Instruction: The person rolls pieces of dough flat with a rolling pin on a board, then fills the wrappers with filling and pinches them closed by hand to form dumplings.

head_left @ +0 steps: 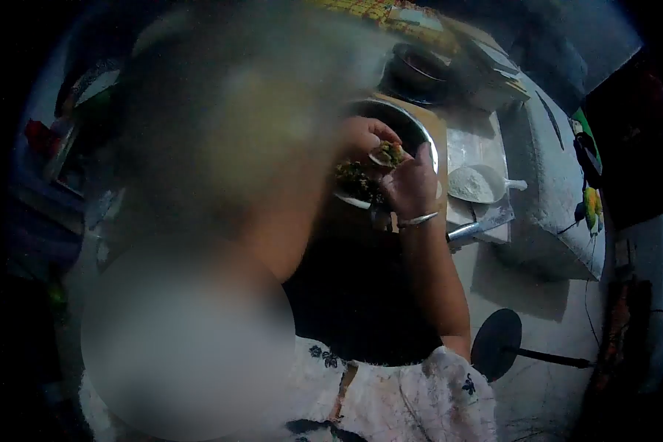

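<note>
My left hand [362,137] reaches in from the left with its fingers bent onto the edge of a small pale wrapper with chopped green filling [389,153]. Under and beside this wrapper, my right hand [412,183] cups it, thumb raised, a bracelet at the wrist. Both hands are over a wide metal bowl [424,131], partly hidden by them. More chopped green filling [355,181] lies just below and left of the hands.
Right of the hands are a white scoop of white powder [473,184] and a knife [479,227]. A dark pot [420,68] stands behind the bowl. A round dark disc on a rod [498,345] is at lower right. Large blurred patches cover the left.
</note>
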A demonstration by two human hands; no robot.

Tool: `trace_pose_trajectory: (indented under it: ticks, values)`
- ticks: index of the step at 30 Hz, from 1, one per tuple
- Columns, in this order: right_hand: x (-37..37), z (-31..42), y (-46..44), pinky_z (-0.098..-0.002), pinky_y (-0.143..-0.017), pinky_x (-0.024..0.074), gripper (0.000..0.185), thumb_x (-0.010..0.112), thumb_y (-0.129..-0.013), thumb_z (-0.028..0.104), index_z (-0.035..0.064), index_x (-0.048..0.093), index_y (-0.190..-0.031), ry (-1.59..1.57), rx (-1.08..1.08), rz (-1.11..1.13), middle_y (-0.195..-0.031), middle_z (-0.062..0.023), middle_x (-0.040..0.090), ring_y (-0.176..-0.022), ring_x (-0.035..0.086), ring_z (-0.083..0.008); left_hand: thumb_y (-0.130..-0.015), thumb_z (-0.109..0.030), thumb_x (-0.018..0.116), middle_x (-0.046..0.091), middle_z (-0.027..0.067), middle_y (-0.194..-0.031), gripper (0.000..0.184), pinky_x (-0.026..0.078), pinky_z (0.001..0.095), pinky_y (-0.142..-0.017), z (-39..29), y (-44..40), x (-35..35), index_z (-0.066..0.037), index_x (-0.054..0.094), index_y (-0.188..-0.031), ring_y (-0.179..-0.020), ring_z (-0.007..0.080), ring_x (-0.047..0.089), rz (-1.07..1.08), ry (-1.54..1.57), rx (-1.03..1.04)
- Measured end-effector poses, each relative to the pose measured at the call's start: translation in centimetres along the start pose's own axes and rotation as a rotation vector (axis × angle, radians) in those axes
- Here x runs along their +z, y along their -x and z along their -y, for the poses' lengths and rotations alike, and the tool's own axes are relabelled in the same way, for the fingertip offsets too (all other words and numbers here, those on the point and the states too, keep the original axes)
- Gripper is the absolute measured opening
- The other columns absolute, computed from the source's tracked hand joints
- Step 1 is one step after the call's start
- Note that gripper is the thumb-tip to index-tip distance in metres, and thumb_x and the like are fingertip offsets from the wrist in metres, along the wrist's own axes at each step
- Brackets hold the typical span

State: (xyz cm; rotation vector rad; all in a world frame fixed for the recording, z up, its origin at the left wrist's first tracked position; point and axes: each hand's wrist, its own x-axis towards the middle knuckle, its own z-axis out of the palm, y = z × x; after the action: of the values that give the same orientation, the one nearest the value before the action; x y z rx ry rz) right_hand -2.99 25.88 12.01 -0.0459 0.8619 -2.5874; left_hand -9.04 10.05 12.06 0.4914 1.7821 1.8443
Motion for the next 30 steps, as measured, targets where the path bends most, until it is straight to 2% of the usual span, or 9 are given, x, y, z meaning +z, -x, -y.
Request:
trace_pose_trajectory:
  ticks: [2,4,8,12,15,17,24,27,30]
  values:
    - [1.8,0.3,0.9,-0.0501,-0.103,0.0361,0.077,0.02,-0.096,0.06,-0.0054,0.04,-0.132,0.025,0.046,-0.147,-0.128,-0.0214,0.049,-0.118,0.047,-0.0374,-0.071,0.0,0.044,0.064,0.0098,-0.108,0.047,0.049,0.0296,-0.083,-2.9,1.7,1.9,-0.001,0.061,-0.115,-0.095,0.0173,0.061,-0.065,-0.134,-0.058]
    - [1.1,-0.2,0.8,-0.0497,-0.104,0.0358,0.073,0.017,-0.097,0.056,-0.0052,0.034,-0.133,-0.166,0.019,0.089,-0.133,-0.0227,0.043,-0.123,0.043,-0.0389,-0.073,-0.001,0.044,0.064,0.0088,-0.107,0.046,0.049,0.0307,-0.083,-2.0,1.4,2.0,-0.003,0.062,-0.115,-0.095,0.0159,0.06,-0.111,-0.244,-0.051]
    - [0.2,-0.3,1.2,-0.0508,-0.105,0.0349,0.075,0.016,-0.097,0.056,-0.008,0.032,-0.134,-0.148,0.018,-0.01,-0.133,-0.0243,0.043,-0.124,0.042,-0.0406,-0.082,-0.013,0.06,0.065,0.0089,-0.105,0.032,0.049,0.0317,-0.082,-0.7,0.5,1.5,-0.005,0.063,-0.113,-0.095,0.0148,0.059,-0.098,-0.339,-0.07]
    - [-0.4,-0.1,1.4,-0.051,-0.104,0.0361,0.074,0.016,-0.098,0.054,-0.0085,0.031,-0.134,-0.099,0.031,0.024,-0.133,-0.024,0.043,-0.124,0.041,-0.0405,-0.083,-0.021,0.066,0.065,0.0082,-0.106,0.033,0.048,0.031,-0.083,-0.9,0.6,0.9,-0.006,0.063,-0.113,-0.096,0.0152,0.06,-0.055,-0.362,-0.02]
    - [-0.3,-0.2,1.7,-0.0492,-0.101,0.0393,0.077,0.02,-0.096,0.058,-0.0086,0.039,-0.131,-0.123,0.016,-0.067,-0.129,-0.0231,0.047,-0.119,0.047,-0.0386,-0.079,-0.024,0.071,0.065,0.0077,-0.107,0.04,0.048,0.0316,-0.086,-1.1,1.1,1.4,-0.007,0.062,-0.114,-0.099,0.0164,0.06,-0.066,-0.39,-0.051]
    - [-0.2,0.0,1.9,-0.0485,-0.1,0.0398,0.077,0.02,-0.096,0.057,-0.0089,0.04,-0.129,-0.148,0.035,-0.001,-0.128,-0.0231,0.048,-0.117,0.049,-0.0391,-0.064,-0.028,0.081,0.065,0.0129,-0.109,0.06,0.049,0.0331,-0.088,-0.6,1.0,1.1,-0.005,0.061,-0.116,-0.099,0.0218,0.062,-0.006,-0.567,0.093]
    - [-0.6,0.0,1.9,-0.0433,-0.096,0.044,0.074,0.021,-0.097,0.057,-0.0077,0.045,-0.126,-0.162,0.048,-0.097,-0.125,-0.0218,0.051,-0.11,0.053,-0.0352,-0.061,-0.024,0.084,0.065,0.0127,-0.108,0.061,0.049,0.033,-0.088,-0.6,1.3,1.4,-0.004,0.062,-0.114,-0.099,0.0208,0.063,-0.02,-0.75,0.228]
    - [-1.3,0.1,1.9,-0.0396,-0.089,0.0474,0.071,0.023,-0.098,0.055,-0.0056,0.047,-0.126,-0.193,0.06,0.098,-0.119,-0.0194,0.055,-0.104,0.056,-0.0307,-0.064,-0.02,0.081,0.067,0.0118,-0.104,0.054,0.05,0.033,-0.087,-1.0,1.6,1.8,-0.005,0.063,-0.113,-0.096,0.0213,0.064,-0.048,-0.689,0.176]
    - [-0.1,0.3,2.5,-0.0363,-0.084,0.049,0.065,0.026,-0.098,0.052,-0.0033,0.048,-0.125,-0.056,0.04,-0.039,-0.114,-0.0153,0.058,-0.098,0.058,-0.0268,-0.068,-0.015,0.077,0.069,0.0109,-0.099,0.043,0.051,0.0332,-0.084,-0.9,1.5,2.0,-0.006,0.066,-0.108,-0.092,0.022,0.065,-0.106,-0.668,0.17]
